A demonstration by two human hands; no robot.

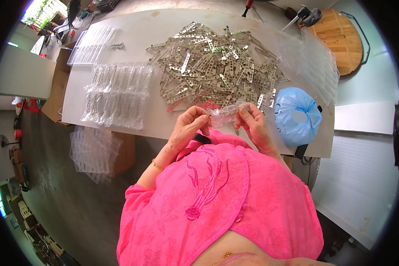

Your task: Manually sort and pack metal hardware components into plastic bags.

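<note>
At the table's near edge, my left hand [191,123] pinches one end of a small transparent plastic sleeve [224,114]. My right hand [252,123] grips its other end between thumb and fingers. Whether anything lies inside the sleeve, I cannot make out. Just beyond my hands spreads a large heap of perforated metal strips [221,66], silvery and loosely tangled. A few red pieces [208,104] show at the heap's near side, partly behind the sleeve.
Left of the heap lie filled transparent packs [117,95] in rows and stacked transparent trays [91,46]. More trays [95,150] hang low beside a cardboard box [123,153]. A blue plastic bag [292,126] sits right, near transparent plastic sheets [317,62]. The white table [133,22] carries these.
</note>
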